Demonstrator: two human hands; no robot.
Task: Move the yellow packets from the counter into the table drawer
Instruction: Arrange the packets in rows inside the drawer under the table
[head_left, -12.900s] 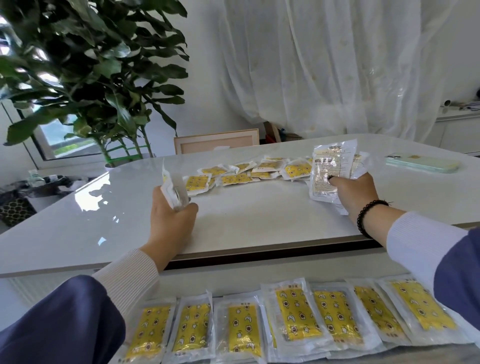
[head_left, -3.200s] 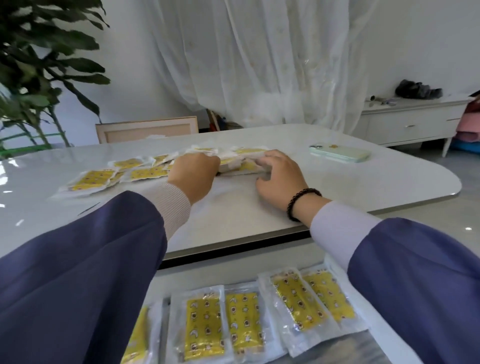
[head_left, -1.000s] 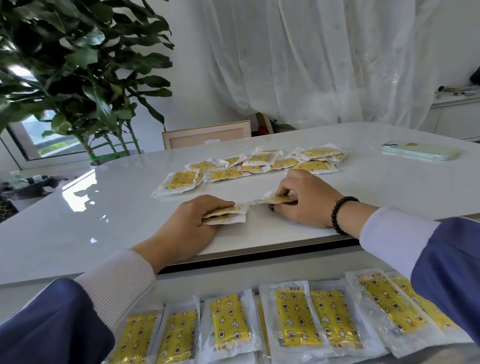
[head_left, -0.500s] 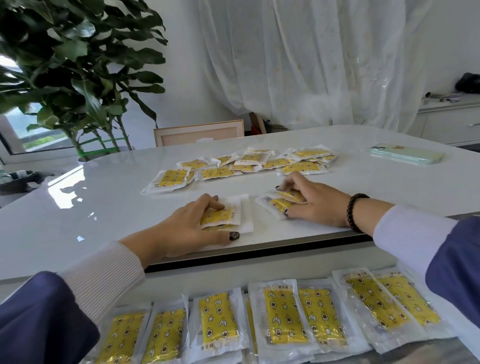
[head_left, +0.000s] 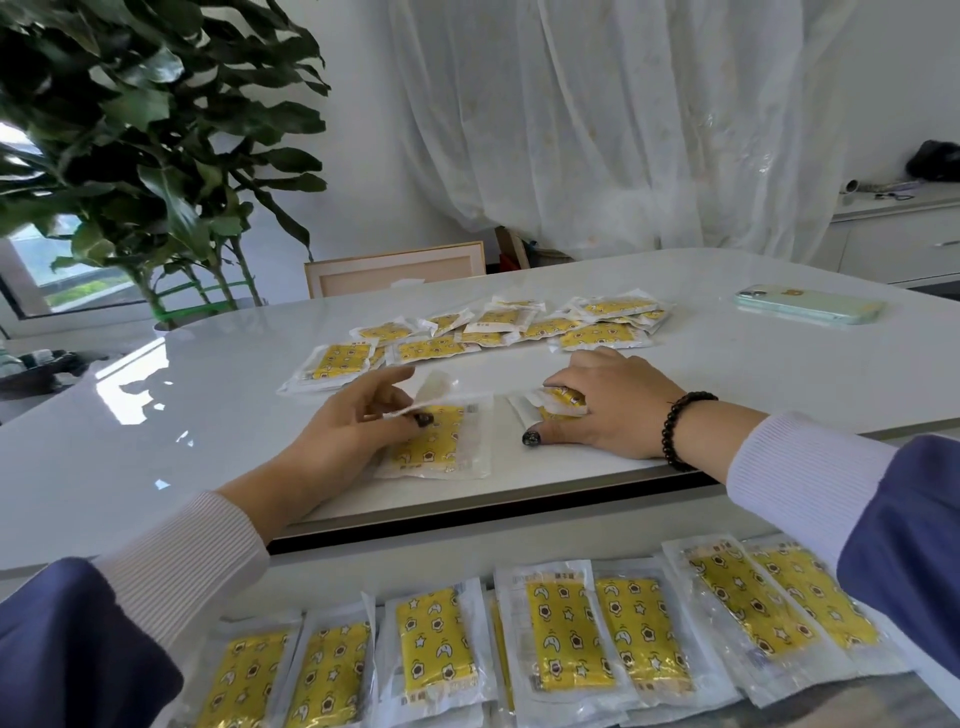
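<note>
Yellow star-printed packets in clear plastic wrappers mark both ends of the job in the head view, the only one on offer. A loose row of them (head_left: 498, 332) lies across the glossy white stone desk (head_left: 208, 415), just beyond both hands. A second, neat row of packets (head_left: 561, 639) already fills the open table drawer (head_left: 363, 564) below the desk's near edge.

Nearest that edge, the left hand (head_left: 348, 431) pinches one corner of a yellow packet (head_left: 436, 441) between thumb and curled fingers (head_left: 387, 382), peeling the wrapper's flap up while the rest lies flat. Its long axis runs away from the desk's near edge. Just beside it, to the right, the right hand (head_left: 613, 410), with a black bead bracelet (head_left: 680, 426) at the wrist, covers a second yellow packet (head_left: 556, 408), the fingers curled round its far end.

Both held packets sit close to the desk's near edge, directly above the drawer, so the carry looks short: a pull toward the body and down. The left hand appears nearer that edge and likelier to go first. A mint-green phone (head_left: 810, 306) lies well beyond the right hand.
</note>
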